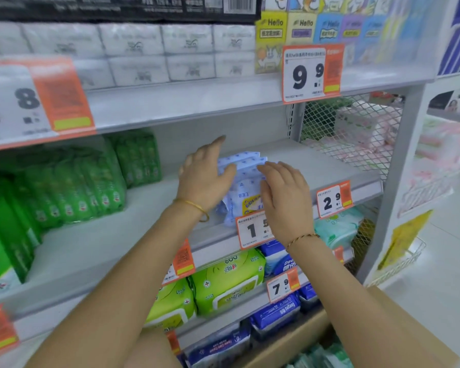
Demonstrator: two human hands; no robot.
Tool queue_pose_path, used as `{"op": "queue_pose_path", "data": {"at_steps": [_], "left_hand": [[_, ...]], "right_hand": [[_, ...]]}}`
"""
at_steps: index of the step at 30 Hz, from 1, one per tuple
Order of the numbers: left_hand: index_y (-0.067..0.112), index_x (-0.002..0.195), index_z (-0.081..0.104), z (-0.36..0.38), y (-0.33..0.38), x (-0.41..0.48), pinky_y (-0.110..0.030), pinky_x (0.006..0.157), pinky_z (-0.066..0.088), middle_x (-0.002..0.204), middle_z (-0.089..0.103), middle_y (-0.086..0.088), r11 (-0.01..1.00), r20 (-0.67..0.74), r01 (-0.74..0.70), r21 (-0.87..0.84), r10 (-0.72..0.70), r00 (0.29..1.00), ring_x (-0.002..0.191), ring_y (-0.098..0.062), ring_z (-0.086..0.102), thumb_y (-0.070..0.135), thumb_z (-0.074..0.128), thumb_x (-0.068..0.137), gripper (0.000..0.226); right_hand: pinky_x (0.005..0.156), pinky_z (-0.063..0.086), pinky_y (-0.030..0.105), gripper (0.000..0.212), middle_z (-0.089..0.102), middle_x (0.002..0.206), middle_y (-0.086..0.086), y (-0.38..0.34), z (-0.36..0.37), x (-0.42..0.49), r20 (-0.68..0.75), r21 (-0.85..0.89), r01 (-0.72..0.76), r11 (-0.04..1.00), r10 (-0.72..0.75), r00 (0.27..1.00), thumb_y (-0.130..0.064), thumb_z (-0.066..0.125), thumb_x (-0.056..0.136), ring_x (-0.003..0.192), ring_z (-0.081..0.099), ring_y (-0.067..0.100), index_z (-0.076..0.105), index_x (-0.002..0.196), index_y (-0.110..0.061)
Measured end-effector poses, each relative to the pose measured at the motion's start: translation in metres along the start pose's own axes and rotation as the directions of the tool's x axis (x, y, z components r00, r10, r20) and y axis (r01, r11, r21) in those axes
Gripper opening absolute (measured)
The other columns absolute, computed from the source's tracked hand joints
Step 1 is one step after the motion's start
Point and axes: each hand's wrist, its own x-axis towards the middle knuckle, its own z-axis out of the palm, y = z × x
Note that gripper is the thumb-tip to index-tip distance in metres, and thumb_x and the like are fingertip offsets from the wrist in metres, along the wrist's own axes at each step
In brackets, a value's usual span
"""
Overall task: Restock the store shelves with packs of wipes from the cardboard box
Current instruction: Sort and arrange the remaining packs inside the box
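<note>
Head view looks down on two hands bracketing a small stack of blue packs of wipes (246, 179) near the front lip of a grey shelf (144, 208). The left hand (205, 179) lies against the stack's left side, fingers mostly straight and thumb over its top. The right hand (286, 200) rests flat on the stack's right side and front. Neither clutches anything: both look open-palmed, pressing and squaring the packs, probably so the stack stands neatly behind the price tag (251, 231) just under the right wrist. This batch looks nearly placed.

Left of the hands, well apart, rows of green packs (72, 187) fill the same shelf, with bare shelf between. Right of the hands the shelf runs bare to a mesh side panel (351, 128). Beneath the forearms are lower shelves with lime packs (229, 280) and dark blue packs (276, 312). The cardboard box (398, 322) sits below the right elbow, with pale green packs (327, 354) showing inside. White floor (449, 261) spreads beyond, to the right.
</note>
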Motion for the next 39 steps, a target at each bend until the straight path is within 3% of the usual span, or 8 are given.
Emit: {"op": "queue_pose_path", "data": {"at_steps": [4,9,14,21,26,32,36,39], "left_hand": [[0.026,0.136,0.044,0.018,0.030,-0.090,-0.034,0.095,0.035,0.134,0.052,0.003,0.929,-0.170,-0.349,0.121,0.366,0.915,0.122,-0.021,0.045,0.043,0.041,0.080,0.059],[0.024,0.123,0.054,0.103,0.014,-0.197,-0.035,0.088,0.043,0.127,0.059,0.000,0.833,0.268,-0.548,0.077,0.512,0.816,0.113,-0.021,0.050,0.036,0.047,0.076,0.049],[0.020,0.128,0.050,0.181,-0.028,-0.231,-0.040,0.088,0.049,0.140,0.044,-0.008,0.772,0.770,-0.628,0.094,0.343,0.538,0.115,-0.030,0.054,0.028,0.043,0.085,0.045],[0.020,0.135,0.038,0.217,-0.037,-0.231,-0.045,0.093,0.042,0.143,0.033,-0.009,0.747,0.922,-0.662,0.065,0.208,0.326,0.120,-0.033,0.044,0.029,0.042,0.095,0.041],[0.019,0.135,0.038,0.219,-0.042,-0.238,-0.044,0.095,0.043,0.141,0.035,-0.008,0.741,0.931,-0.671,0.010,0.238,0.277,0.124,-0.030,0.043,0.030,0.042,0.095,0.042],[0.018,0.133,0.039,0.216,-0.055,-0.243,-0.045,0.096,0.043,0.139,0.036,-0.008,0.744,0.949,-0.667,0.043,0.178,0.260,0.123,-0.029,0.044,0.029,0.041,0.095,0.040],[0.018,0.133,0.039,0.217,-0.060,-0.243,-0.044,0.094,0.044,0.138,0.036,-0.008,0.745,0.946,-0.664,0.069,0.162,0.280,0.119,-0.029,0.046,0.030,0.039,0.096,0.039],[0.018,0.132,0.039,0.218,-0.057,-0.244,-0.040,0.084,0.046,0.135,0.040,-0.007,0.773,0.930,-0.629,0.083,0.167,0.327,0.115,-0.029,0.048,0.032,0.040,0.096,0.038]], "right_hand": [[0.096,0.038,0.033,0.035,0.062,0.115,0.009,0.017,-0.034,-0.049,-0.200,0.078,-0.095,0.992,0.109,0.974,-0.012,0.042,0.086,0.109,0.052,0.025,0.060,0.115,-0.007],[0.083,0.042,0.038,0.034,0.061,0.109,0.012,0.075,-0.039,-0.179,0.040,-0.066,-0.445,0.893,0.448,0.893,-0.013,0.043,0.082,0.102,0.052,0.030,0.059,0.112,-0.008],[0.092,0.044,0.039,0.032,0.054,0.125,0.016,0.134,0.008,-0.283,0.540,-0.476,-0.680,0.557,0.796,0.274,-0.010,0.047,0.088,0.115,0.051,0.035,0.052,0.120,-0.008],[0.085,0.049,0.039,0.051,0.049,0.130,0.017,0.141,0.059,-0.402,0.793,-0.608,-0.352,0.711,0.563,-0.234,-0.011,0.049,0.093,0.111,0.055,0.033,0.030,0.141,-0.010],[0.063,0.044,0.039,0.071,0.053,0.093,0.014,0.138,0.080,-0.440,0.805,-0.582,-0.238,0.778,0.511,-0.301,-0.018,0.047,0.095,0.075,0.051,0.027,0.003,0.150,-0.011],[0.094,0.048,0.043,0.084,0.040,0.142,0.018,0.137,0.089,-0.451,0.749,-0.642,-0.190,0.743,0.553,-0.366,-0.024,0.061,0.088,0.121,0.049,0.034,0.006,0.148,-0.002],[0.073,0.051,0.035,0.029,0.055,0.092,0.008,0.132,0.083,-0.439,0.749,-0.659,-0.202,0.725,0.604,-0.272,-0.013,0.053,0.090,0.092,0.053,0.029,0.036,0.113,-0.012],[0.072,0.045,0.034,0.039,0.057,0.113,0.008,0.129,0.067,-0.394,0.703,-0.711,-0.211,0.671,0.670,-0.239,-0.015,0.049,0.092,0.097,0.056,0.027,0.035,0.129,-0.010]]}}
